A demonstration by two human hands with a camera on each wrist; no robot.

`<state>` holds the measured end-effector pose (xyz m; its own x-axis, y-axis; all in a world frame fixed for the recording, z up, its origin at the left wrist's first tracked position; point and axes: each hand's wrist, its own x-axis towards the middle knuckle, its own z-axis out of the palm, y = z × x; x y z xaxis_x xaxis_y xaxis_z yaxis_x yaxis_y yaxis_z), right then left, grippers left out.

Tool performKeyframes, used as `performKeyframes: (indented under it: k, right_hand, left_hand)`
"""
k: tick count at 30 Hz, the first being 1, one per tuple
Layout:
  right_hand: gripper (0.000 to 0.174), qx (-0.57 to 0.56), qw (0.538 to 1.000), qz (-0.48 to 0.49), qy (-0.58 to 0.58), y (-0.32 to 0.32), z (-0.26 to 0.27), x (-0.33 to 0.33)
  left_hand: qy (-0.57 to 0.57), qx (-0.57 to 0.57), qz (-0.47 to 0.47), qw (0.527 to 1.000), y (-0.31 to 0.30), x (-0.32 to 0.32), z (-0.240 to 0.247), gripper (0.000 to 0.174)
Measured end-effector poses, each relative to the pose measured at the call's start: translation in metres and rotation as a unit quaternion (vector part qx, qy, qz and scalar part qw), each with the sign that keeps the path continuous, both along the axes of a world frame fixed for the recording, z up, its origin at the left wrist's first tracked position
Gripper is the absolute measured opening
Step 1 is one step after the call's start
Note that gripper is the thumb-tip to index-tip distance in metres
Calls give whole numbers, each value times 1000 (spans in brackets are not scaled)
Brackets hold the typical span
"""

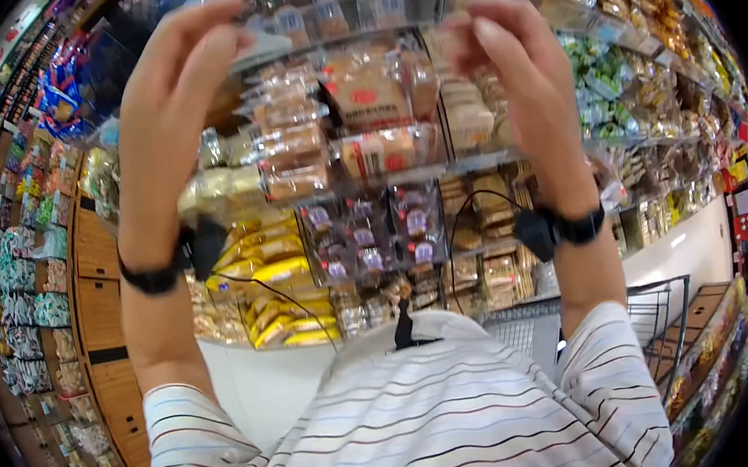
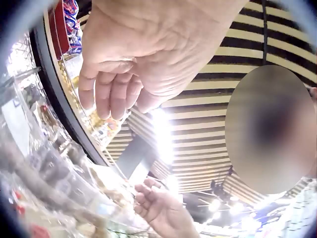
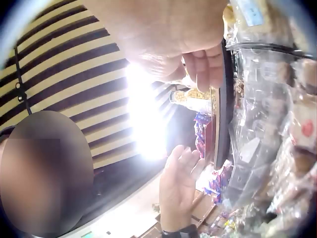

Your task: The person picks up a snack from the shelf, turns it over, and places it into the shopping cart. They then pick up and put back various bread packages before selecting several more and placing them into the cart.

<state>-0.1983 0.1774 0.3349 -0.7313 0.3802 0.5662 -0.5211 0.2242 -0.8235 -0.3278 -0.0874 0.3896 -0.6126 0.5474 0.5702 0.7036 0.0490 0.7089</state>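
Both hands are raised in front of a tiered display of packaged snacks. My left hand (image 1: 179,86) hangs over the left part of the display, fingers loosely bent and holding nothing. Across from it, my right hand (image 1: 530,60) is likewise empty, its fingers loosely bent toward the middle. Between and below them lie a brown pack with red print (image 1: 366,92) and clear-wrapped brown baked-looking pieces (image 1: 290,143). In the left wrist view, the left palm (image 2: 148,54) shows with bent fingers. The right wrist view has the right hand (image 3: 198,62) near a dark shelf edge (image 3: 225,109).
Lower down are yellow packs (image 1: 274,256) and dark packs with purple labels (image 1: 363,230). Green-and-white packs (image 1: 599,80) lie to the right. A wire shopping cart (image 1: 661,315) stands at lower right. Wooden cabinets (image 1: 101,311) line the left side. A clear divider (image 1: 355,17) crosses the upper display.
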Motion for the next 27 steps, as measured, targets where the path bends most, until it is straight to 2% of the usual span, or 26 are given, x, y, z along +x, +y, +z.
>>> performKeyframes:
  k: [1, 3, 5, 7, 8, 9, 11, 12, 15, 18, 22, 27]
  right_hand:
    - [23, -28, 998, 20, -50, -7, -16, 26]
    - [19, -93, 978, 58, -177, -23, -50, 73]
    - [19, -90, 930, 146, -324, -30, -91, 101]
    - [21, -49, 883, 207, -419, -37, -125, 124]
    - [25, 55, 877, 193, -437, -39, -142, 134]
    - [27, 73, 868, 196, -451, -43, -151, 140]
    - [30, 110, 851, 199, -474, -50, -165, 148]
    - [30, 101, 869, 188, -446, -53, -179, 152]
    - [29, 103, 869, 203, -439, -63, -188, 150]
    - [29, 108, 872, 221, -423, -69, -187, 147]
    - [29, 110, 868, 218, -433, -75, -185, 150]
    - [29, 93, 856, 225, -457, -77, -191, 158]
  left_hand:
    - [-33, 8, 19, 999, -11, 27, -9, 27]
    - [-111, 7, -66, 992, -33, 66, -51, 27]
    - [-298, -84, -72, 948, -39, 92, -90, 29]
    - [-400, -125, -100, 903, -35, 106, -151, 31]
    - [-374, -182, -102, 904, -36, 115, -173, 33]
    - [-345, -238, -103, 902, -37, 124, -191, 35]
    - [-358, -270, -128, 885, -40, 140, -218, 39]
    - [-364, -285, -139, 876, -41, 145, -222, 40]
    - [-365, -321, -146, 862, -41, 154, -218, 43]
    - [-362, -326, -114, 866, -40, 155, -208, 43]
    - [-351, -311, -99, 878, -46, 163, -217, 46]
    - [-359, -329, -99, 868, -53, 181, -222, 46]
